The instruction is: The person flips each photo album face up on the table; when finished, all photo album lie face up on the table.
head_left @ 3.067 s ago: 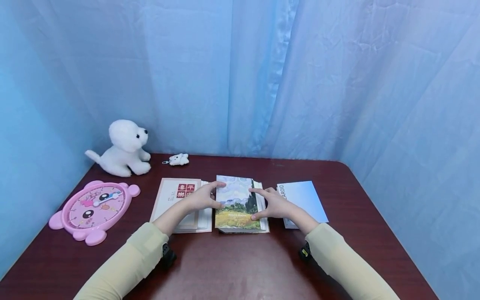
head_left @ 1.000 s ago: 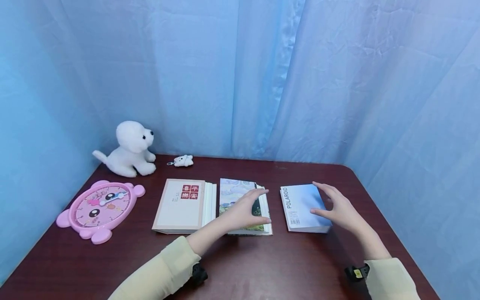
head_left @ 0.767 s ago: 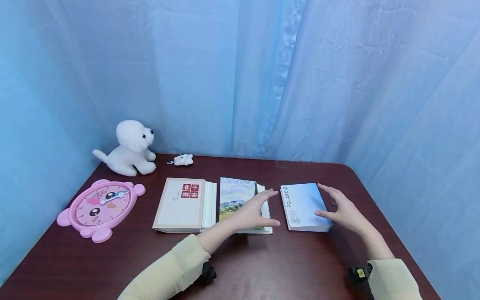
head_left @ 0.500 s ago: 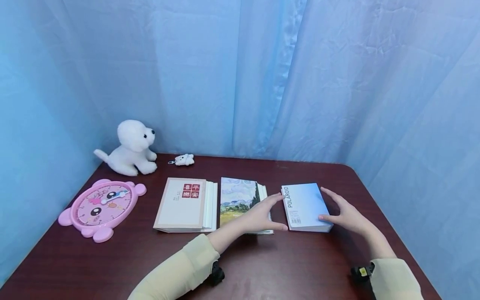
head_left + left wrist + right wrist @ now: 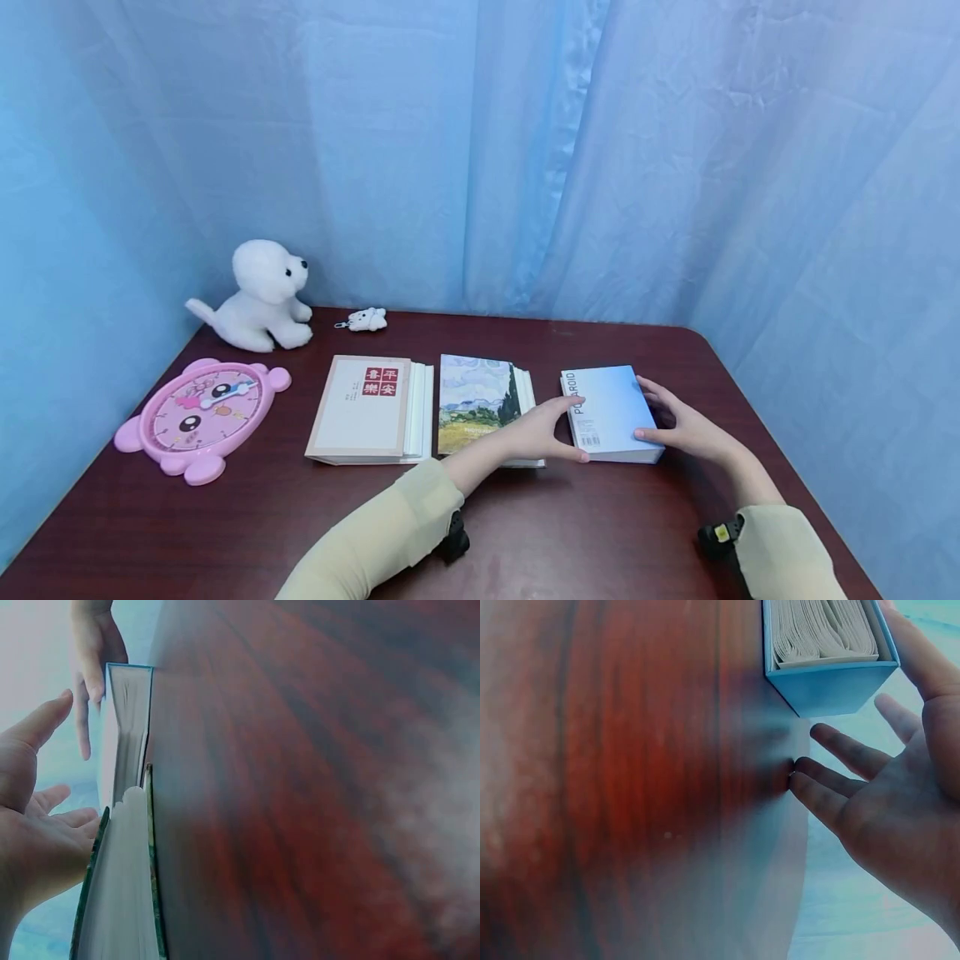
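A blue-and-white photo album [image 5: 618, 412] marked POLAROID lies flat on the table between my hands. My left hand [image 5: 536, 433] reaches over the landscape-painted photo album [image 5: 480, 400] to the blue one's left edge, thumb and fingers spread. In the left wrist view, the fingers of the left hand [image 5: 45, 832] are extended beside the albums. My right hand [image 5: 686, 429] is at the blue album's right side, its thumb at the cover's edge. The right wrist view shows the right hand's fingers [image 5: 851, 754] extended and apart from the album's blue spine [image 5: 829, 690].
A cream album [image 5: 363, 408] with red character squares lies left of the painted one. Farther left are a pink clock [image 5: 202, 417], a white plush dog [image 5: 262, 292] and a small plush keychain [image 5: 366, 320]. Curtains [image 5: 480, 158] hang behind the table.
Both hands have left the painted album. The left hand has moved right across it to the blue album's left edge; the right hand has moved to that album's right side.
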A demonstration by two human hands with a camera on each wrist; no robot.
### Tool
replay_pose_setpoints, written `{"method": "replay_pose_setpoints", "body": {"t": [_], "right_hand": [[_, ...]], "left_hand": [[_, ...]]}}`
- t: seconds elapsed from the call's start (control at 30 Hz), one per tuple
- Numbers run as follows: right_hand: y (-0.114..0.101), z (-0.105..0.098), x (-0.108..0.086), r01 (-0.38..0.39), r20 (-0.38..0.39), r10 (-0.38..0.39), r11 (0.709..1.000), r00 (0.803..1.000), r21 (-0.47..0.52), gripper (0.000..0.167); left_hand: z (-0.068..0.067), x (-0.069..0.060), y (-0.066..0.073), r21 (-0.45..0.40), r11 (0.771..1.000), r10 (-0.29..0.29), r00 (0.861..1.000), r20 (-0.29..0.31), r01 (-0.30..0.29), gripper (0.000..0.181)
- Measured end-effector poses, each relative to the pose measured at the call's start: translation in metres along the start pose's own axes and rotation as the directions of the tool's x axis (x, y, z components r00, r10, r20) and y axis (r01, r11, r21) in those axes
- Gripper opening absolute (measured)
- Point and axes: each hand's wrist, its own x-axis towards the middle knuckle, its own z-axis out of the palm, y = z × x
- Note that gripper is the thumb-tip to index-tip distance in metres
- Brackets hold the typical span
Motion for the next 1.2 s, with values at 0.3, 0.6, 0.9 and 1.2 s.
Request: {"method": "replay_pose_setpoints", "body": {"t": [0.3,0.6,0.9,1.2], "right_hand": [[-0.003,-0.003,-0.002,-0.043,0.032,0.044,0.999,0.999,-0.015,0.093],[-0.009,-0.001,0.000,-0.038,0.032,0.037,0.999,0.999,0.005,0.092],[-0.013,0.002,0.000,-0.015,0.041,0.014,1.000,0.999,0.019,0.093],[-0.015,0.001,0.000,0.019,0.032,-0.020,1.000,0.999,0.022,0.094]], "left_hand": [[0.000,0.006,-0.002,-0.007,1.000,-0.011,0.999,0.041,0.012,0.084],[-0.010,0.008,-0.006,-0.130,0.989,-0.057,0.996,0.062,0.065,0.066],[-0.009,0.010,-0.009,-0.150,0.985,-0.067,0.992,0.106,0.083,0.064],[-0.012,0.009,-0.009,-0.161,0.982,-0.083,0.989,0.125,0.103,0.065]]}}
